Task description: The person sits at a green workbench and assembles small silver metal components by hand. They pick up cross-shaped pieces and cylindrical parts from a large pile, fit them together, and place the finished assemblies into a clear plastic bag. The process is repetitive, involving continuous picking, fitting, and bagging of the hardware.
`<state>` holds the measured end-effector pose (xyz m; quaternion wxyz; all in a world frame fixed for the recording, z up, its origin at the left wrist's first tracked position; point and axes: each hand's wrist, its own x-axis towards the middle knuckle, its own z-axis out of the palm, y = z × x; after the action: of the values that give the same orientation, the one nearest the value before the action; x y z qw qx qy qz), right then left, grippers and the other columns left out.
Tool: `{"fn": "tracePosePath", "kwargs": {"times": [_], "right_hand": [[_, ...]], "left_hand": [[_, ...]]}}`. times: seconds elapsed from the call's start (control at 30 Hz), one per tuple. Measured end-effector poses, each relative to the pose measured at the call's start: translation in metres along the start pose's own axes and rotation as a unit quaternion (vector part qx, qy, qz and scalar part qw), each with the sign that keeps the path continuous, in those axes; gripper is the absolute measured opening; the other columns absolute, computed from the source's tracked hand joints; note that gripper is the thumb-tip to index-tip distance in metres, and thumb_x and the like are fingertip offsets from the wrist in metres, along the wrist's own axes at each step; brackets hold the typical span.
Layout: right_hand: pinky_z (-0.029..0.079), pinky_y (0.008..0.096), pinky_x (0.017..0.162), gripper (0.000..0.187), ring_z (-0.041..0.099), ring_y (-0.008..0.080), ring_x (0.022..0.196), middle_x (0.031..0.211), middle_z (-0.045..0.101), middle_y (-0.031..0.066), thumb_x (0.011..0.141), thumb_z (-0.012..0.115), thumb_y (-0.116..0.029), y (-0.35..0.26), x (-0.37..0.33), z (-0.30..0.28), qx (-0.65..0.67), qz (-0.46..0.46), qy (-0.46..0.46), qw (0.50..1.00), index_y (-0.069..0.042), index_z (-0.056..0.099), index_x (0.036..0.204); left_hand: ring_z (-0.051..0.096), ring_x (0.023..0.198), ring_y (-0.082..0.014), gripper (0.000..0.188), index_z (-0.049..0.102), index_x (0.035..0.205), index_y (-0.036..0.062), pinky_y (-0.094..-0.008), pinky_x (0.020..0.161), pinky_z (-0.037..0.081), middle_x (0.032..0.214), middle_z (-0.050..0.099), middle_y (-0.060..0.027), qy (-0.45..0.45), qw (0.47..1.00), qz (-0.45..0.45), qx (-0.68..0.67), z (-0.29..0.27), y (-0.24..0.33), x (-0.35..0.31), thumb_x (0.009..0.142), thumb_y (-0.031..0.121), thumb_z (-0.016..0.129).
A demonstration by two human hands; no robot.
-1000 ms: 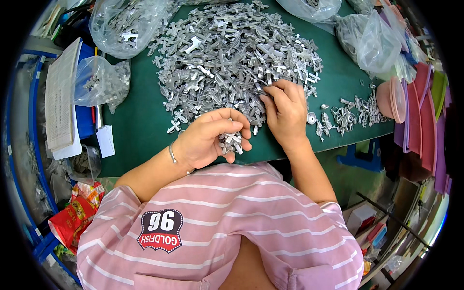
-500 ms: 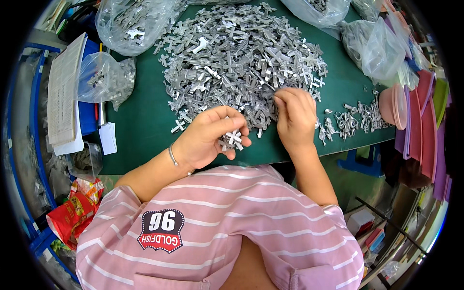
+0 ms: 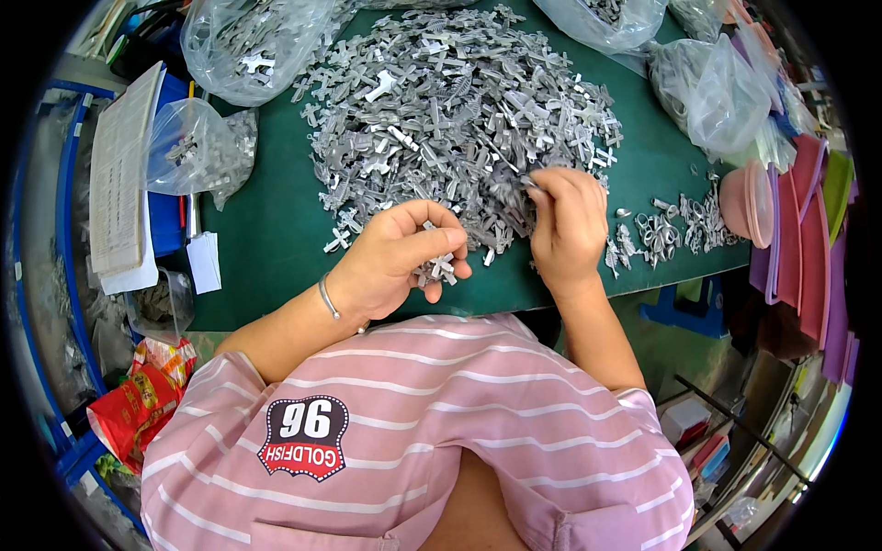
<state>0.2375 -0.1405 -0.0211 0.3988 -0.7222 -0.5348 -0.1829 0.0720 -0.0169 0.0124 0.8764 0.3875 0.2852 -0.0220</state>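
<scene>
At far left, printed sheets (image 3: pixel 124 174) stood beside a knotless clear bag (image 3: pixel 184 147) of grey metal parts on the green tabletop (image 3: pixel 262 266). The left hand (image 3: pixel 390 257), with a metal bangle (image 3: pixel 328 296) at its wrist, was curled round a cluster of silver cross-shaped pieces (image 3: pixel 435 270), held before the near edge of the heap. The large heap (image 3: pixel 450 119) of similar pieces covered the middle of the tabletop. At its near right edge the right hand (image 3: pixel 570 220) pinched a small grey piece (image 3: pixel 528 182) between thumb and fingertips; its shape was too blurred to tell. Farther right lay ring-shaped parts (image 3: pixel 660 235), then a pink tub (image 3: pixel 735 207)
</scene>
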Motion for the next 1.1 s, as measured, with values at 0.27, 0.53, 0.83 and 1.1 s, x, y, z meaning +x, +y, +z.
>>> {"fn": "tracePosePath", "kwargs": {"times": [0.27, 0.53, 0.83, 1.1], "right_hand": [[0.046, 0.0294, 0.063, 0.017, 0.058, 0.0214, 0.069, 0.079, 0.06, 0.0087, 0.076, 0.061, 0.002, -0.009, 0.0, -0.007, 0.239, 0.238, -0.091, 0.937, -0.001, 0.059, 0.093], [0.044, 0.0191, 0.063, 0.015, 0.054, 0.0065, 0.072, 0.086, 0.06, 0.0026, 0.087, 0.054, -0.002, -0.022, 0.007, -0.021, 0.461, 0.34, -0.234, 0.786, 0.0, 0.06, 0.1], [0.05, 0.0225, 0.066, 0.017, 0.059, 0.01, 0.074, 0.084, 0.061, 0.0053, 0.082, 0.059, 0.003, -0.032, 0.003, -0.018, 0.553, 0.399, -0.152, 0.715, 0.003, 0.059, 0.099], [0.051, 0.0226, 0.063, 0.012, 0.06, 0.0126, 0.07, 0.086, 0.061, 0.0086, 0.081, 0.059, 0.006, -0.024, -0.006, -0.016, 0.564, 0.392, -0.124, 0.716, 0.005, 0.061, 0.093]], "left_hand": [[0.059, 0.074, -0.0134, 0.023, 0.052, 0.102, 0.0005, -0.0208, 0.043, 0.044, 0.081, 0.058, -0.006, 0.015, 0.998, 0.021, 0.054, 0.008, 0.0, 0.0, 0.084, 0.013, 0.06], [0.061, 0.074, -0.0129, 0.025, 0.053, 0.104, -0.0008, -0.0195, 0.044, 0.045, 0.086, 0.059, -0.0069, 0.028, 0.998, 0.045, 0.028, 0.007, -0.002, 0.002, 0.086, 0.016, 0.059], [0.061, 0.069, -0.0141, 0.014, 0.055, 0.093, 0.0023, -0.0216, 0.042, 0.044, 0.081, 0.06, -0.0072, 0.055, 0.995, 0.056, -0.053, 0.001, -0.007, 0.002, 0.087, 0.015, 0.057], [0.061, 0.07, -0.0144, 0.013, 0.056, 0.092, 0.0025, -0.0222, 0.04, 0.044, 0.082, 0.061, -0.0081, 0.025, 1.0, 0.004, -0.003, 0.004, -0.01, -0.002, 0.086, 0.014, 0.058]]}}
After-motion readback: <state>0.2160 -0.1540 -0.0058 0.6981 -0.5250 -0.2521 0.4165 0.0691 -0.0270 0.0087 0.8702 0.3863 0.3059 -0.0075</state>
